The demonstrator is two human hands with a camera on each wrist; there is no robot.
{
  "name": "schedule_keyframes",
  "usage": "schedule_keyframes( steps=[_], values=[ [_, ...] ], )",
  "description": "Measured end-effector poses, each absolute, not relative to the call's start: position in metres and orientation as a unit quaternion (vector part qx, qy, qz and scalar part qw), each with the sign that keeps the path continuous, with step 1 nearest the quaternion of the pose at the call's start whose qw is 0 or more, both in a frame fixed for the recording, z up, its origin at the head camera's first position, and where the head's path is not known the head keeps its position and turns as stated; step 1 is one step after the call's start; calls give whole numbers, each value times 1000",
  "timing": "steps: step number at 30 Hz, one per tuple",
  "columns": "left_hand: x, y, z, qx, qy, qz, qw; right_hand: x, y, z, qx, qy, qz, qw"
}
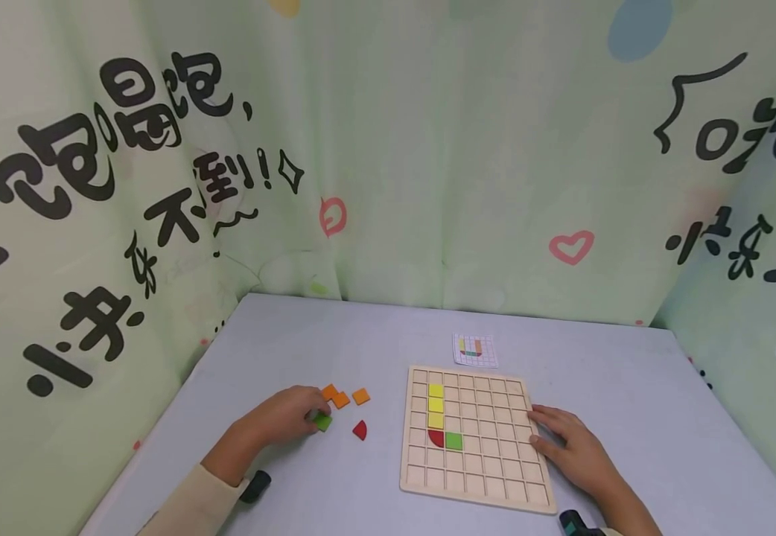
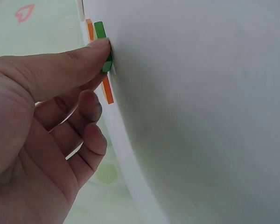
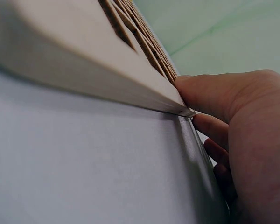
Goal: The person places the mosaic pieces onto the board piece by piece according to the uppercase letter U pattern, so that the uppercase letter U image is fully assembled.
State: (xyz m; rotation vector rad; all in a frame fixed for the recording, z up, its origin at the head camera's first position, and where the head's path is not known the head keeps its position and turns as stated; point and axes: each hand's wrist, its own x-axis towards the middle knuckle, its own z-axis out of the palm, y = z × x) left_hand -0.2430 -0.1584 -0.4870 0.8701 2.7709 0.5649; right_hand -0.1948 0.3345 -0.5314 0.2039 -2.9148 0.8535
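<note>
My left hand (image 1: 289,414) pinches a green tile (image 2: 100,31) between thumb and forefinger, low at the table on the left; the thumb covers part of it. My right hand (image 1: 574,444) holds the right edge of a wooden grid board (image 1: 488,476), thumb on the rim (image 3: 144,88) and fingers at its side. On the board, three yellow square tiles (image 1: 436,406) stand in a column, with a red quarter-round tile (image 1: 436,438) below them and a green square tile (image 1: 453,441) to its right.
Several orange square tiles (image 1: 360,396) lie just beyond my left hand, and a loose red quarter-round tile (image 1: 360,430) to its right. Behind the board lies a small pattern card (image 1: 475,351). Printed curtains (image 1: 388,164) surround the white table (image 1: 334,342) at the back and sides.
</note>
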Motion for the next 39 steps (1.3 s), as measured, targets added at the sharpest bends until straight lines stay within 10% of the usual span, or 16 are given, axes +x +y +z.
schedule_keyframes(
  steps=[39],
  values=[
    [-240,-144,-487,319,930,184,1,-194,335,-530,65,-953,294,43]
  ],
)
